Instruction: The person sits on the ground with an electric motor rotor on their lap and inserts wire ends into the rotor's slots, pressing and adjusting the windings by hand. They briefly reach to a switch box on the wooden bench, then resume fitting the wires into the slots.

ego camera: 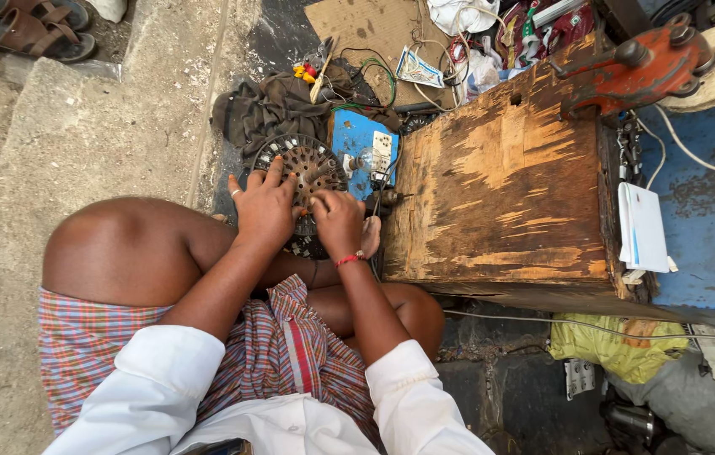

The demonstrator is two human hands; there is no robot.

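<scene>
Rusty perforated metal under both sets of fingers: a round slotted motor disc (310,173) sits low between the person's knees, on the ground just in front of a worn wooden bench block (500,181). Left hand (263,206) lies spread over the disc's near-left rim, fingers splayed and pressing flat, a ring on one finger; it steadies rather than grips. Right hand (338,221), red thread at the wrist, is curled tight at the disc's near-right edge, fingers closed on something small; what it pinches cannot be made out. Judged step: working at the rim of the disc, one hand bracing while the other picks or turns at a single spot. Next move likely calls for a firm brace from the left and fine fingertip work from the right, possibly rotating the disc to reach the next slot. Around it: a blue switch board (363,145) touching the far side of the disc, a dark cloth (269,105) beyond, tangled wires near a cardboard sheet (372,29). An orange winding tool (637,66) sits on the bench's far end. Bench edge and switch board crowd the right hand's side.
</scene>
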